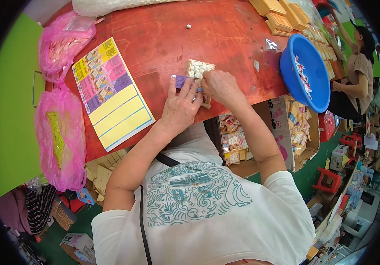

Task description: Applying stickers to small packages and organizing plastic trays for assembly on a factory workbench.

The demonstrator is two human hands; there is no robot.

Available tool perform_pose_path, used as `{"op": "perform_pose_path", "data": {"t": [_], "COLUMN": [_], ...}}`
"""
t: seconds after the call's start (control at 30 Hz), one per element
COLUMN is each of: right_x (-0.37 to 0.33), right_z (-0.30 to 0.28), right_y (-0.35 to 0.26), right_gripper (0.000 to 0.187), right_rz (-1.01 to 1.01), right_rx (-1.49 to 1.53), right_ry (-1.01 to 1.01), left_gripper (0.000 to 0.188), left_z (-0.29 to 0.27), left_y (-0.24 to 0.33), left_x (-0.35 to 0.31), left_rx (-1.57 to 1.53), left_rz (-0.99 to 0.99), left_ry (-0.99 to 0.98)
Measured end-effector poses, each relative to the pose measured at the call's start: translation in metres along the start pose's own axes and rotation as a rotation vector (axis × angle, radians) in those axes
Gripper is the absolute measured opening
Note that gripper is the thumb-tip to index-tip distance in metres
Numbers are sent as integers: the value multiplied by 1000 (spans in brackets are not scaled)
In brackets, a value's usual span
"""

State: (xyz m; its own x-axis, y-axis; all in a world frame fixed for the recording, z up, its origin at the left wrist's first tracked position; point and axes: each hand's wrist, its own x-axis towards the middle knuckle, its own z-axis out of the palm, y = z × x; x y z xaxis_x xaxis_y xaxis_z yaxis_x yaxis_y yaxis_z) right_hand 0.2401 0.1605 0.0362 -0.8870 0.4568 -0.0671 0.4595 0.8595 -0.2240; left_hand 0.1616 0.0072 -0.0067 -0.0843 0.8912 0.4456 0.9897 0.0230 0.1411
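Observation:
A small shallow wooden box point(190, 67) lies near the table's front edge, its far part filled with small white cubes point(198, 68). Across its nearer part runs a purple printed label point(179, 80). My left hand point(180, 106) rests on the label with its fingers stretched out and spread. At the box's right side, my right hand point(222, 88) has its fingers curled and pressed together by the cubes and the label's end. Whatever those fingertips hold, if anything, is hidden. A sheet of yellow, pink and purple labels point(110, 92) lies left of my hands, its nearer rows bare yellow.
A loose white cube point(188, 26) sits farther back on the red table point(154, 39). Pink plastic bags point(62, 137) line the left edge. At right stands a blue basin point(304, 73) with small packets. Wooden boxes point(278, 20) are stacked behind; a person point(357, 75) stands far right.

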Motion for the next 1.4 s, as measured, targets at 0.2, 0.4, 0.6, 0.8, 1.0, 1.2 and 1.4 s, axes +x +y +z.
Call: {"op": "perform_pose_path", "data": {"t": [0.2,0.4,0.6,0.8,1.0,1.2,1.4], "right_x": [0,-6,-9,-9,17,33,56], "right_z": [-2,0,-1,-10,14,15,2], "right_y": [11,19,22,44,36,33,44], "right_gripper": [33,36,36,32,29,30,40], "right_rz": [167,292,388,398,141,104,116], "right_rx": [242,420,476,471,184,154,264], "right_ry": [25,42,60,265,314,222,-64], "left_gripper": [25,27,28,27,32,36,39], "left_z": [-1,1,2,1,-1,2,-1], "left_y": [-1,-2,-7,-5,-7,-3,1], "left_x": [1,2,4,5,5,4,3], "left_rx": [-4,-29,-35,-9,-9,-30,-66], "left_rz": [22,53,86,88,166,138,94], "left_ry": [-18,-10,-22,-31,-55,-60,-91]}}
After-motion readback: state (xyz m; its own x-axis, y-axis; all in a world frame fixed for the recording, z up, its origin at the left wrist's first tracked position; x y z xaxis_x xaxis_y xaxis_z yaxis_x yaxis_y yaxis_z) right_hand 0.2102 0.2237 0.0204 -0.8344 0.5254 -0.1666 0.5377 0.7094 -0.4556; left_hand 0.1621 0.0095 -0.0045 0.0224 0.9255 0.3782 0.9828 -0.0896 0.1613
